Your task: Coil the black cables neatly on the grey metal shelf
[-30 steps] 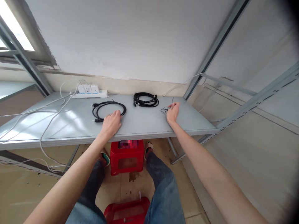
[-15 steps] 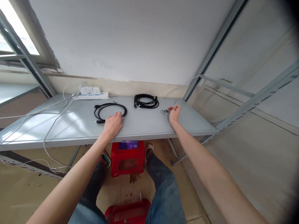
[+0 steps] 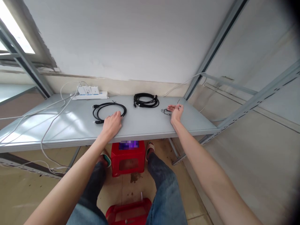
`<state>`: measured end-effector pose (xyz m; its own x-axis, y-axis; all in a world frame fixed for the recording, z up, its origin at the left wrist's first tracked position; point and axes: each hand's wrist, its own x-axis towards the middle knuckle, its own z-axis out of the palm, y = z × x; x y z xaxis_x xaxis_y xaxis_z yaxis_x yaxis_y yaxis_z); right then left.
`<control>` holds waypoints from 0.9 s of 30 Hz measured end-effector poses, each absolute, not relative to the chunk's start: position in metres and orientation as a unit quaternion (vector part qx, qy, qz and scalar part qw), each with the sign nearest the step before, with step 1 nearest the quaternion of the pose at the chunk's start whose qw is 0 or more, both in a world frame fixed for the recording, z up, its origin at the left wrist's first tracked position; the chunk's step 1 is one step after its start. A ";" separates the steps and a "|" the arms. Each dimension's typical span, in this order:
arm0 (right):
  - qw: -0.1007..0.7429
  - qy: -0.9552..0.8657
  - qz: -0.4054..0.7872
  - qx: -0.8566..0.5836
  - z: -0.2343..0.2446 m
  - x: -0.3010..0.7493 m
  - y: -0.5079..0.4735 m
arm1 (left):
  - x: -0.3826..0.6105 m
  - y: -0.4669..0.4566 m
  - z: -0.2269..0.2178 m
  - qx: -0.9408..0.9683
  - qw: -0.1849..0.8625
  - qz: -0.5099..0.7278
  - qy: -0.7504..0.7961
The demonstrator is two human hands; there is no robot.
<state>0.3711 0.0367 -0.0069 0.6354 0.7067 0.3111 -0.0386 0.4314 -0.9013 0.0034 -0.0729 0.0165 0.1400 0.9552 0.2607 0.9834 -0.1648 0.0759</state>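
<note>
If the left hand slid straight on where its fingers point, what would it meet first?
The looped black cable: fingertips of the left hand sit at its near edge, perhaps already touching; contact is hard to judge.

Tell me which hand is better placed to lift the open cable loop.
Left, probably. The left hand lies at the near edge of the loop; the right hand is off to the side, by the small wire tangle.
</note>
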 end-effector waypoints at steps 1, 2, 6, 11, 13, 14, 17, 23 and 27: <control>0.770 -0.365 0.219 -0.475 -0.006 0.369 0.034 | 0.004 -0.074 0.017 -0.752 0.058 -0.131 -0.643; 0.768 -0.385 0.191 -0.475 -0.005 0.366 0.030 | 0.004 -0.074 0.018 -0.751 0.061 -0.140 -0.642; 0.706 -0.513 0.114 -0.475 0.001 0.351 0.012 | 0.006 -0.077 0.022 -0.747 0.078 -0.174 -0.636; 0.640 -0.598 0.101 -0.471 0.004 0.313 -0.024 | 0.009 -0.074 0.021 -0.756 0.064 -0.138 -0.637; 0.582 -0.670 0.110 -0.447 0.003 0.287 -0.041 | 0.009 -0.071 0.020 -0.758 0.050 -0.124 -0.638; 0.546 -0.709 0.120 -0.430 0.003 0.272 -0.047 | 0.009 -0.070 0.019 -0.759 0.046 -0.122 -0.638; 0.445 -0.795 0.145 -0.386 0.004 0.223 -0.053 | 0.006 -0.068 0.019 -0.762 0.039 -0.123 -0.634; 0.474 -0.756 0.183 -0.412 0.008 0.155 -0.019 | 0.003 -0.071 0.019 -0.796 0.026 -0.147 -0.587; 0.460 -0.771 0.194 -0.396 0.001 0.148 -0.007 | 0.001 -0.069 0.015 -0.803 0.019 -0.166 -0.573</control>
<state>0.1482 -0.0067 0.0013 -0.2638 0.7884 0.5556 0.4320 0.6116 -0.6628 0.0013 -0.0687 0.0147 0.2891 0.9130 0.2879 0.9254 -0.3435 0.1601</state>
